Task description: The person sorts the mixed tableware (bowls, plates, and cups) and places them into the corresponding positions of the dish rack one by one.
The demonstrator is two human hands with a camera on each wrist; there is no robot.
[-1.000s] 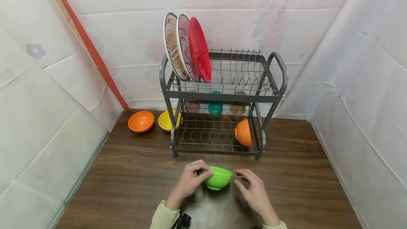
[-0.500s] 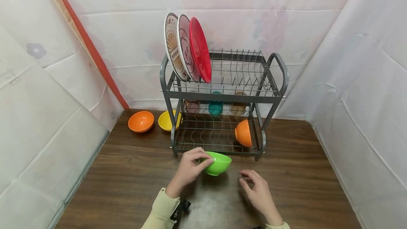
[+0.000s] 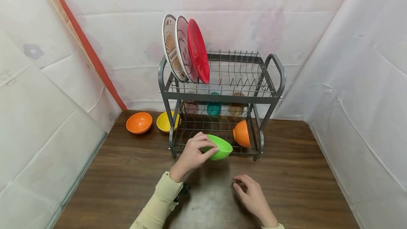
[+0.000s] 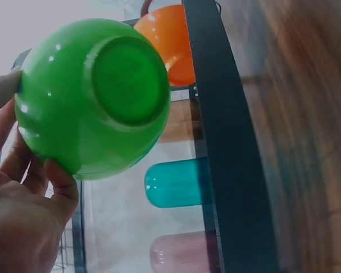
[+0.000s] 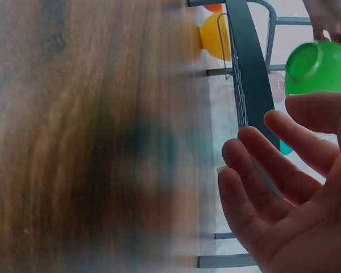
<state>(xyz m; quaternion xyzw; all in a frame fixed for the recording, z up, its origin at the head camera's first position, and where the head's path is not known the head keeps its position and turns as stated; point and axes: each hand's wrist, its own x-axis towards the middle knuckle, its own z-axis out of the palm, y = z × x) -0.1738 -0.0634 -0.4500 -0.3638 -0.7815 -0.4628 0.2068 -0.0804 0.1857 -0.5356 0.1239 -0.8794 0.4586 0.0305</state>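
Observation:
My left hand [image 3: 195,152] pinches the rim of a green bowl [image 3: 222,150], holding it tilted in the air at the front of the dish rack's lower shelf. In the left wrist view the bowl's round foot [image 4: 131,82] faces the camera, and the thumb and fingers grip its edge. An orange bowl [image 3: 241,134] stands on its side at the right of the lower shelf [image 3: 203,124]. My right hand [image 3: 252,195] is low over the table in front of the rack, fingers loosely bent and holding nothing; the right wrist view shows the palm and fingers [image 5: 290,165] apart from the green bowl.
The two-tier dish rack [image 3: 219,96] carries a patterned plate [image 3: 171,50], a pink-toned plate [image 3: 184,52] and a red plate [image 3: 198,52] on top. Cups, one teal [image 3: 214,108], sit at the lower back. An orange bowl [image 3: 139,123] and a yellow bowl [image 3: 163,122] stand left.
My left hand has lifted the green bowl up and forward from near the table to the rack's lower front, tilting it. The right hand has come away from the bowl and stays low.

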